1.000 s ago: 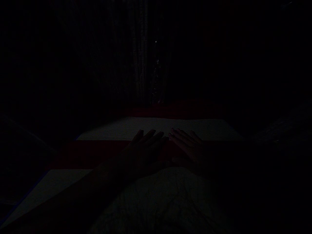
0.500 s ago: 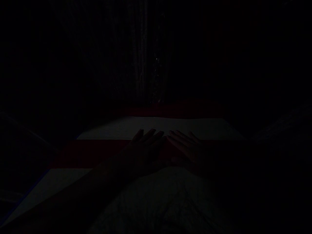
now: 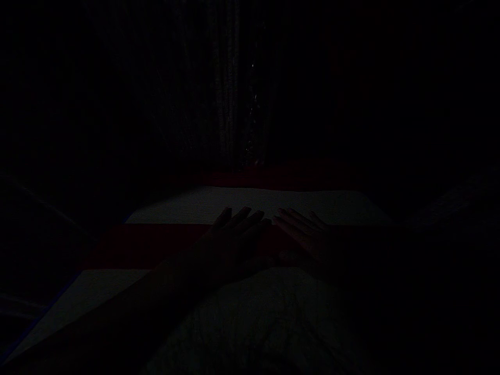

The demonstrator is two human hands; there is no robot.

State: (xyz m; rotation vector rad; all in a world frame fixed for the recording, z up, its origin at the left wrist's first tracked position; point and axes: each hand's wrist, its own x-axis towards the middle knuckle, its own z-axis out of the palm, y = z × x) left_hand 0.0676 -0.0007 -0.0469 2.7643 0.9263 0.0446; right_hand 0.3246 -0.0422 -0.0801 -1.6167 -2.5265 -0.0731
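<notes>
A: So, what's visible? Go big to small, pls.

B: V. dark overall. At the back hangs what looks like a curtain [image 3: 226, 104], details lost in shadow. Below it a striped cloth [image 3: 164, 245] is spread out, red & white bands running across, reaching from the far edge toward the person.

A: Flat?

B: Far white band & the red band look smooth, no folds that I can make out. Nearest the camera sits a pale rumpled mass [image 3: 265, 312], creased all over. Can't tell if it's part of the same cloth or sth else lying on it.

A: Hands?

B: Both on the red band, approx. centre, side by side w/ fingertips nearly meeting. Left hand [image 3: 230, 234] lies palm down, fingers [image 3: 244, 216] stretched out toward the white band, gripping nothing. Right hand [image 3: 302, 234] likewise flat & spread, nothing grasped.

A: How far along, then?

B: My guess: smoothing is in hand. Far & middle parts appear done; the creased near part isn't flattened yet. Too dim to judge the side edges.
</notes>
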